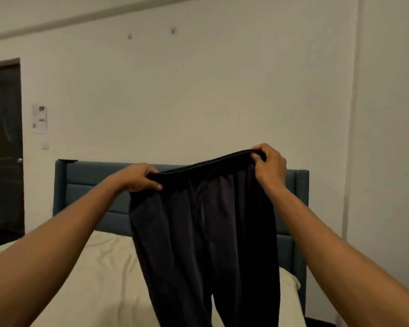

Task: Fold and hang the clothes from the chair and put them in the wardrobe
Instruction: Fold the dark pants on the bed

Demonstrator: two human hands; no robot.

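Both hands, left [141, 177] and right [269, 165], gripped the waistband of dark trousers [206, 232], held up so the legs hung over a bed [92, 279] with a cream sheet and teal headboard [92, 185]. A notice [39, 118], unreadable, hung beside a dark door [4, 147].

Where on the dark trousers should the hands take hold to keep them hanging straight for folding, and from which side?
Grip the dark trousers at the waistband, one corner each, from above, as the left hand and right hand do now: it is the firm top edge, so both legs hang down freely.
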